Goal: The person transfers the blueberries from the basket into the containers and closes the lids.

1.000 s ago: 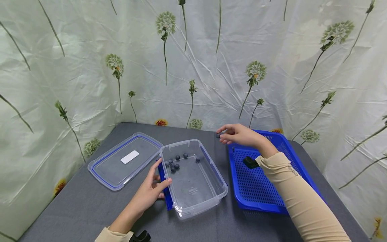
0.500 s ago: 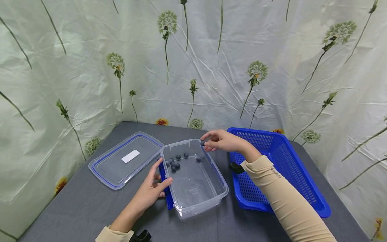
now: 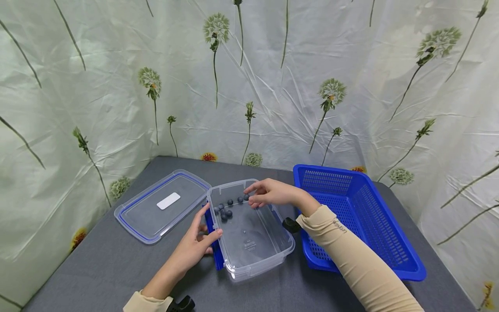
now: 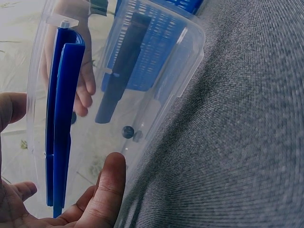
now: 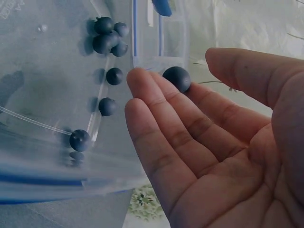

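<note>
A clear plastic container [image 3: 249, 242] with several blueberries [image 3: 228, 213] inside stands in the middle of the table. My left hand [image 3: 195, 245] grips its left wall, thumb over the rim, beside the hanging blue latch flap [image 4: 66, 123]. My right hand [image 3: 274, 193] is over the container's far right part. One blueberry [image 5: 176, 79] is at its fingertips; in the right wrist view the thumb stands apart from the berry and the fingers are fairly straight. Another blueberry [image 4: 128, 132] shows through the wall in the left wrist view.
A clear lid [image 3: 163, 208] with a blue seal and white label lies left of the container. To the right stands a blue perforated basket [image 3: 383, 229], partly behind the right forearm. A floral sheet [image 3: 249, 78] hangs behind the grey table [image 3: 97, 268].
My right hand has come left and down from above the basket's left edge to the inside of the container, bringing a blueberry. Its fingers have loosened from the berry. My left hand stays put.
</note>
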`<state>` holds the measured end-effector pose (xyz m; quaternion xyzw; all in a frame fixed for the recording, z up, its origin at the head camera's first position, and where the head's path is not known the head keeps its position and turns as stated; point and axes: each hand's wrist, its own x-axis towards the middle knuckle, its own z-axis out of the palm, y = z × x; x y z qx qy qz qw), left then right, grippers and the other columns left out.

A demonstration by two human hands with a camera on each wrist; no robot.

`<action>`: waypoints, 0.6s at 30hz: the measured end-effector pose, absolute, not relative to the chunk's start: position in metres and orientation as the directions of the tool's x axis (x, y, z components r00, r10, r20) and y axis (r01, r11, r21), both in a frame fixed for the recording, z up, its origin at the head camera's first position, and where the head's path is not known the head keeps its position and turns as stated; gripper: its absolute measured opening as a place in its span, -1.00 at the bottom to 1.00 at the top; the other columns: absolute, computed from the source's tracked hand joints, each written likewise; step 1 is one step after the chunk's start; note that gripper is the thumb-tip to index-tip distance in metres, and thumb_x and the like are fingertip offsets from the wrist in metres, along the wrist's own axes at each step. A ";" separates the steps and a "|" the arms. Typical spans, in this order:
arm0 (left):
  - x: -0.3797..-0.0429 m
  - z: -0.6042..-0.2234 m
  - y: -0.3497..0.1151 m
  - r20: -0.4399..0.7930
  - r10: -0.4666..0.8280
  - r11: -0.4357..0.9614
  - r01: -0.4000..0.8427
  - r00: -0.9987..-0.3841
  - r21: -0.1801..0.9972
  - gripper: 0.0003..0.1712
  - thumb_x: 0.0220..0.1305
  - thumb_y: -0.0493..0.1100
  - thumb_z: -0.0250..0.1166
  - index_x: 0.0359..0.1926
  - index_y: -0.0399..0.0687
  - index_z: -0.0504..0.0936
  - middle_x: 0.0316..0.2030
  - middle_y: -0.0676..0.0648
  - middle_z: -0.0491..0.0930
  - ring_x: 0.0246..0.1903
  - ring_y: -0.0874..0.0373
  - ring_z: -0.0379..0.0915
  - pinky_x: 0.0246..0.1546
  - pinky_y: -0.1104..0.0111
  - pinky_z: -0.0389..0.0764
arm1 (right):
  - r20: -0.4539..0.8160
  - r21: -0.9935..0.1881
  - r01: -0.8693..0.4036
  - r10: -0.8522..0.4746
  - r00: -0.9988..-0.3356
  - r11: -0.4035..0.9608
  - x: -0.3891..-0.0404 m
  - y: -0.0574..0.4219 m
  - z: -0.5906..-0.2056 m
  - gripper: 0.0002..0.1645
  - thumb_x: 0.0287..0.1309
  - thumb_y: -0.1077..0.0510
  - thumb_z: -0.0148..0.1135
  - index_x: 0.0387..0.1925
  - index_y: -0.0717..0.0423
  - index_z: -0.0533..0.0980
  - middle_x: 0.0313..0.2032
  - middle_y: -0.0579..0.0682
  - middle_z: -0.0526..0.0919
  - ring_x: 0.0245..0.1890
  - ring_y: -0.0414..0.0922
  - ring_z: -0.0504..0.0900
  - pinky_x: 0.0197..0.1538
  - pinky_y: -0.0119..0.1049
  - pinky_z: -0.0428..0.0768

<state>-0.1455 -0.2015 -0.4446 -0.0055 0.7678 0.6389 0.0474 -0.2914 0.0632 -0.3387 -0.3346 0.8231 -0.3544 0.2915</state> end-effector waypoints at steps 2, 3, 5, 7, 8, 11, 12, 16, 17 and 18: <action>-0.146 -0.444 -0.201 -0.082 0.053 0.186 -0.071 -0.995 0.980 0.01 0.51 -0.06 0.38 0.72 0.42 -0.04 0.20 -0.35 0.37 -0.01 -0.04 0.69 -0.16 0.11 0.82 | -0.248 -0.772 -0.344 -0.752 -0.610 0.534 -0.291 0.062 -0.340 -0.45 0.65 0.14 0.11 0.51 0.23 0.42 0.25 0.33 0.69 0.15 0.00 0.79 0.33 0.11 0.66; -0.146 -0.444 -0.201 -0.083 0.053 0.187 -0.071 -0.995 0.980 0.01 0.51 -0.06 0.38 0.72 0.42 -0.04 0.20 -0.35 0.38 -0.01 -0.04 0.69 -0.16 0.11 0.82 | -0.249 -0.771 -0.343 -0.750 -0.612 0.536 -0.291 0.061 -0.341 -0.45 0.65 0.15 0.11 0.52 0.23 0.41 0.25 0.33 0.69 0.16 0.01 0.78 0.33 0.12 0.65; -0.145 -0.443 -0.201 -0.083 0.054 0.185 -0.072 -0.995 0.980 0.01 0.51 -0.06 0.38 0.72 0.42 -0.04 0.19 -0.35 0.38 -0.02 -0.04 0.70 -0.16 0.11 0.82 | -0.248 -0.774 -0.338 -0.747 -0.617 0.536 -0.291 0.061 -0.342 -0.44 0.65 0.15 0.11 0.53 0.21 0.40 0.26 0.32 0.69 0.18 0.07 0.76 0.34 0.14 0.64; -0.145 -0.443 -0.201 -0.082 0.055 0.184 -0.071 -0.995 0.980 0.01 0.51 -0.06 0.38 0.72 0.42 -0.04 0.19 -0.35 0.38 -0.02 -0.03 0.70 -0.16 0.12 0.82 | -0.244 -0.778 -0.335 -0.747 -0.618 0.531 -0.291 0.062 -0.343 -0.44 0.65 0.15 0.12 0.53 0.20 0.40 0.26 0.32 0.69 0.21 0.14 0.74 0.34 0.15 0.64; -0.145 -0.443 -0.201 -0.082 0.054 0.185 -0.070 -0.995 0.980 0.02 0.51 -0.06 0.39 0.72 0.42 -0.04 0.19 -0.35 0.39 -0.02 -0.03 0.70 -0.16 0.12 0.82 | -0.241 -0.782 -0.333 -0.748 -0.618 0.527 -0.291 0.063 -0.342 -0.45 0.65 0.14 0.11 0.53 0.19 0.41 0.26 0.32 0.69 0.23 0.18 0.72 0.35 0.15 0.64; -0.145 -0.443 -0.201 -0.081 0.056 0.184 -0.069 -0.995 0.980 0.02 0.50 -0.04 0.40 0.72 0.42 -0.04 0.20 -0.35 0.39 -0.02 -0.03 0.70 -0.15 0.12 0.82 | -0.233 -0.787 -0.331 -0.748 -0.621 0.520 -0.291 0.066 -0.340 -0.46 0.65 0.13 0.12 0.52 0.16 0.43 0.25 0.30 0.69 0.25 0.21 0.70 0.34 0.12 0.65; -0.145 -0.443 -0.201 -0.080 0.057 0.183 -0.068 -0.995 0.981 0.02 0.49 -0.04 0.40 0.72 0.43 -0.03 0.20 -0.36 0.39 -0.01 -0.03 0.70 -0.15 0.12 0.82 | -0.228 -0.786 -0.336 -0.748 -0.624 0.519 -0.292 0.068 -0.339 -0.46 0.65 0.12 0.12 0.51 0.16 0.44 0.24 0.29 0.70 0.24 0.21 0.71 0.34 0.11 0.65; -0.145 -0.444 -0.202 -0.080 0.058 0.178 -0.068 -0.995 0.982 0.03 0.48 -0.03 0.41 0.72 0.43 -0.03 0.22 -0.37 0.39 0.00 -0.04 0.70 -0.14 0.11 0.82 | -0.207 -0.781 -0.344 -0.736 -0.645 0.521 -0.293 0.075 -0.335 -0.49 0.64 0.11 0.14 0.49 0.12 0.47 0.22 0.24 0.71 0.20 0.13 0.74 0.30 0.05 0.69; -0.145 -0.444 -0.202 -0.080 0.058 0.176 -0.068 -0.995 0.982 0.03 0.48 -0.03 0.41 0.72 0.43 -0.03 0.23 -0.38 0.39 0.00 -0.04 0.70 -0.13 0.11 0.82 | -0.202 -0.781 -0.344 -0.732 -0.651 0.521 -0.294 0.077 -0.334 -0.49 0.64 0.11 0.14 0.48 0.12 0.47 0.22 0.24 0.72 0.19 0.11 0.75 0.29 0.05 0.70; -0.145 -0.444 -0.202 -0.079 0.057 0.177 -0.068 -0.995 0.982 0.03 0.48 -0.03 0.41 0.72 0.43 -0.03 0.24 -0.39 0.39 0.01 -0.04 0.70 -0.13 0.11 0.82 | -0.199 -0.782 -0.342 -0.729 -0.655 0.521 -0.294 0.078 -0.333 -0.50 0.64 0.10 0.14 0.48 0.12 0.48 0.21 0.23 0.72 0.19 0.10 0.75 0.29 0.06 0.69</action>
